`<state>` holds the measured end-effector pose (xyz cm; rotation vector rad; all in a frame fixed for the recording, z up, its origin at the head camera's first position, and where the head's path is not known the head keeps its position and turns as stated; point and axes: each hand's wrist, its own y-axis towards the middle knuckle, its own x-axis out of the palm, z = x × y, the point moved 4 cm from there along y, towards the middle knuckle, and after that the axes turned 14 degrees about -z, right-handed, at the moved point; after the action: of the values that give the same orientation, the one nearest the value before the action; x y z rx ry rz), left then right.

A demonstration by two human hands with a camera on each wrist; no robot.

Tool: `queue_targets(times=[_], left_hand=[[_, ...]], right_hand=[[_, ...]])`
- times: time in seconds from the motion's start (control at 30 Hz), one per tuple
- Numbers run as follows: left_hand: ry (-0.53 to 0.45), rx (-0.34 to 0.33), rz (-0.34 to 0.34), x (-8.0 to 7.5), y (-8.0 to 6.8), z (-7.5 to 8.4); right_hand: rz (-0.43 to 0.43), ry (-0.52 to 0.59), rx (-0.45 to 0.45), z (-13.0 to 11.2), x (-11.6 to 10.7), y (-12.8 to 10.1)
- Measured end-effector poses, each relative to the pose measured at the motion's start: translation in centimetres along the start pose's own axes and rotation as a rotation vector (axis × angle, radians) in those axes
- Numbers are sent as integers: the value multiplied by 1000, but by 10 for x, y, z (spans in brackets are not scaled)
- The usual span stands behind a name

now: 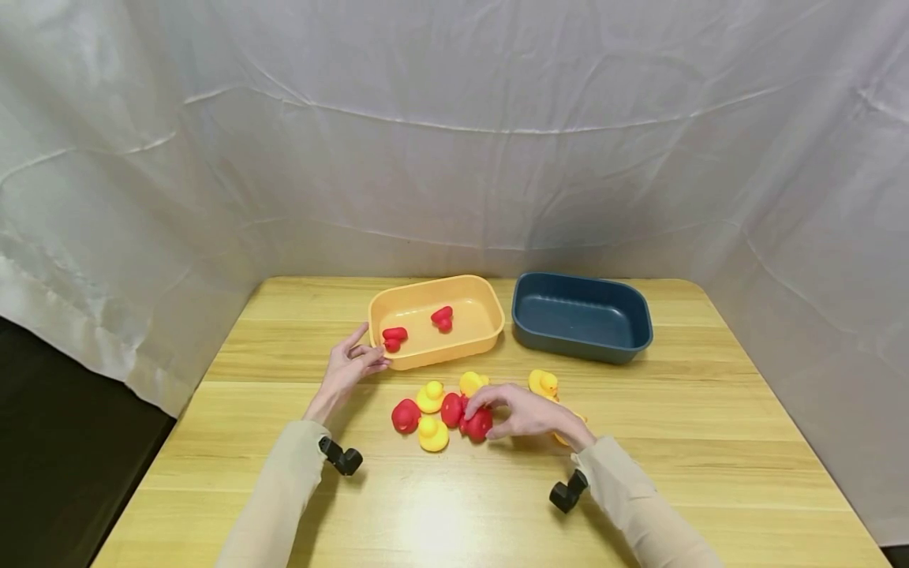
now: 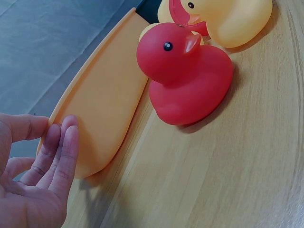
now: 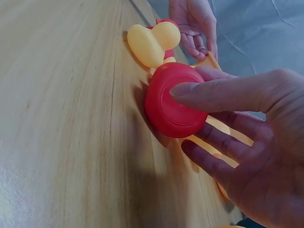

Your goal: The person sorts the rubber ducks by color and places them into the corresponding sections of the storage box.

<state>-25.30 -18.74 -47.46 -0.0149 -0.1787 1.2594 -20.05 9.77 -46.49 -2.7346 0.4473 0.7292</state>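
Note:
My right hand (image 1: 484,418) pinches a red rubber duck (image 1: 477,426) that stands on the wooden table; in the right wrist view the thumb presses its flat underside (image 3: 172,107) and the fingers curl behind it. My left hand (image 1: 369,353) lies with straight fingers (image 2: 64,142) against the near left corner of the orange tray (image 1: 433,347), holding nothing. Two red ducks (image 1: 394,338) (image 1: 443,317) lie inside that tray. Around the held duck are more ducks, red ones (image 1: 405,416) (image 1: 451,409) and yellow ones (image 1: 429,397) (image 1: 432,435) (image 1: 472,383) (image 1: 543,383).
A dark blue tray (image 1: 582,347) stands to the right of the orange one, with nothing showing inside. White cloth hangs behind and on both sides of the table (image 1: 710,442). A further yellow duck is partly hidden under my right hand.

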Motion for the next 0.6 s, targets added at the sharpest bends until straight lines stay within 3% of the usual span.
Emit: queue_targets(times=[0.43, 0.6], left_hand=[[23, 27, 2, -1, 0, -2], [13, 7, 0, 1, -1, 2]], right_hand=[[45, -9, 95, 3, 2, 1], [36, 3, 82, 5, 1, 1]])
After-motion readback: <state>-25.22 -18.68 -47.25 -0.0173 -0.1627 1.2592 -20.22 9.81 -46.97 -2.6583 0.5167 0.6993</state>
